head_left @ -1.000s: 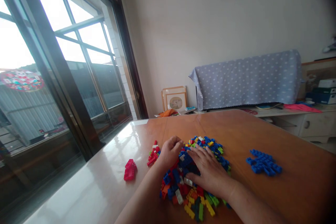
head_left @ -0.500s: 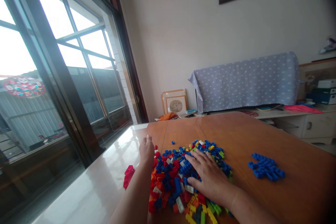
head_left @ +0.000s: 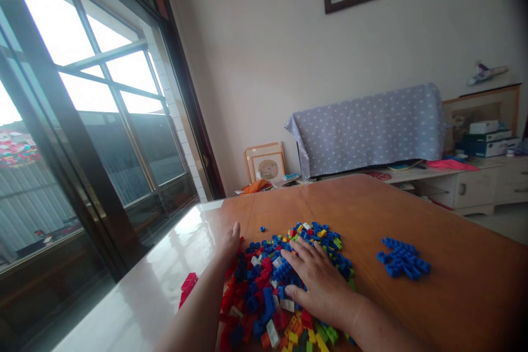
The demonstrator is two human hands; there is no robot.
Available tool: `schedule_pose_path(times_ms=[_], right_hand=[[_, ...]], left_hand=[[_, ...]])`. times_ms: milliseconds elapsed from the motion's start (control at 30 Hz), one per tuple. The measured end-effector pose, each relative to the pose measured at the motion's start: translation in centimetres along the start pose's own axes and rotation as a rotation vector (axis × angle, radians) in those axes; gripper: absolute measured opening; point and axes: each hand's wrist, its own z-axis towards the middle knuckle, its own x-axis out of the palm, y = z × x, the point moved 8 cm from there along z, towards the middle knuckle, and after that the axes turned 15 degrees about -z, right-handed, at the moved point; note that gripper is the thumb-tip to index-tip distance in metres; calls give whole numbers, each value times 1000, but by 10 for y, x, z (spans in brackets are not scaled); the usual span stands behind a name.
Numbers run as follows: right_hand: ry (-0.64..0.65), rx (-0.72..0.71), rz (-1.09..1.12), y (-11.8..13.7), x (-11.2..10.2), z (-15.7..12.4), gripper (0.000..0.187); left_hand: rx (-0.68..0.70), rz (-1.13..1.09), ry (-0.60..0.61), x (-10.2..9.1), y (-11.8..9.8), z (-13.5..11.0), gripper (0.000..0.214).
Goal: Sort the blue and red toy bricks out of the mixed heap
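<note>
A heap of mixed toy building bricks [head_left: 268,302] in blue, red, white, yellow, orange and green lies on the table. My right hand [head_left: 315,275] rests over the heap's right side, palm down, fingers spread, gripping nothing that I can see. Beside the heap's far left edge is my left hand [head_left: 228,242], turned on its side with the thumb up; its other fingers are hidden. A pink-red piece made of bricks [head_left: 188,285] sits left of my left forearm. On the right lies a flat blue cluster of joined bricks [head_left: 403,258].
The wooden table [head_left: 462,253] has a glossy, reflecting left side. One small blue brick [head_left: 263,229] lies beyond the heap. Behind the table stand a low white cabinet [head_left: 474,190], a cloth-covered object [head_left: 367,129] and framed pictures [head_left: 266,162]. Glass windows are on the left.
The view has turned to the right, so things sit further left. My left hand's thumb now points up more clearly. My right hand stays spread over the bricks.
</note>
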Motion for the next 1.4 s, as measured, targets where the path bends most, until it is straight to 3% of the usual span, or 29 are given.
schedule_pose_path(times_ms=[100, 200, 433, 600, 667, 833, 1000, 1133, 1400], right_hand=[[4, -7, -8, 0, 1, 0, 73], [-2, -3, -19, 0, 1, -1, 71], [-26, -23, -27, -1, -2, -1, 72], [-30, -36, -20, -2, -5, 0, 76], [-64, -50, -2, -1, -10, 0, 69], [-255, -5, 92, -16, -30, 2, 37], [-306, 69, 122, -37, -32, 5, 29], [-285, 66, 128, -29, -30, 4, 26], [-270, 16, 175, -7, -35, 2, 29]], left_hand=[[-22, -58, 76, 9, -3, -13, 90], [-4, -106, 158, 20, -14, -29, 93], [108, -165, 254, 37, -52, -69, 84], [190, -195, 254, 38, -79, -99, 71], [217, -202, 257, 41, -85, -111, 62], [295, -178, 283, 54, -84, -138, 32], [475, 170, 283, 59, -88, -158, 29], [556, 336, 297, 63, -90, -162, 30], [645, 360, 296, 70, -96, -160, 19]])
